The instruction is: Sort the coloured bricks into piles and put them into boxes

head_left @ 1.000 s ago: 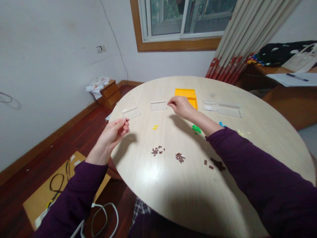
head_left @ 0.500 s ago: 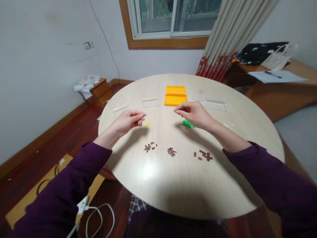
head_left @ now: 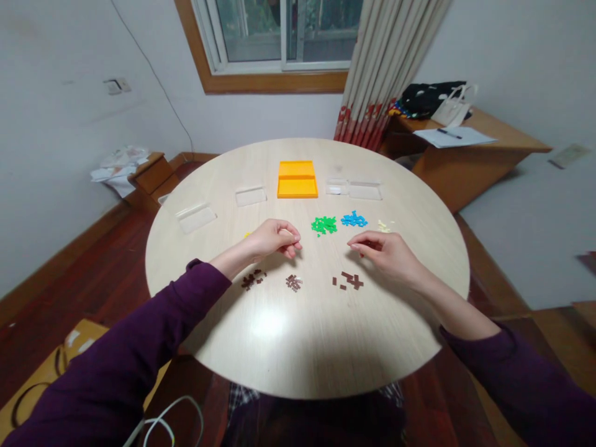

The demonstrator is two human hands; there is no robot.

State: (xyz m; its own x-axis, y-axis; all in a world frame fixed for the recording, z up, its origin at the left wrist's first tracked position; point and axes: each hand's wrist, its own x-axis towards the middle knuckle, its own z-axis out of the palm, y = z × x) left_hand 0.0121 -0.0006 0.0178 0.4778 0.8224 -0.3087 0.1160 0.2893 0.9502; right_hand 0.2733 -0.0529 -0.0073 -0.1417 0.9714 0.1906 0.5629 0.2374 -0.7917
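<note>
My left hand hovers over the middle of the table, thumb and fingertips pinched together. My right hand is also pinched, just in front of the blue pieces and pale yellow pieces. Anything between either set of fingertips is too small to make out. A heap of small green pieces lies beyond the gap between the hands. Some yellow pieces are partly hidden behind my left hand. Nearer me lie three groups of small brown pieces: left, middle and right.
An orange two-part tray stands at the back of the round table. Clear plastic trays flank it: far left, near left and right. Papers with a pen lie on a side desk.
My view has turned right. Both hands have come lower and nearer me; the left has also moved right, off the yellow pieces' left side. The blue heap and more green pieces are now uncovered.
</note>
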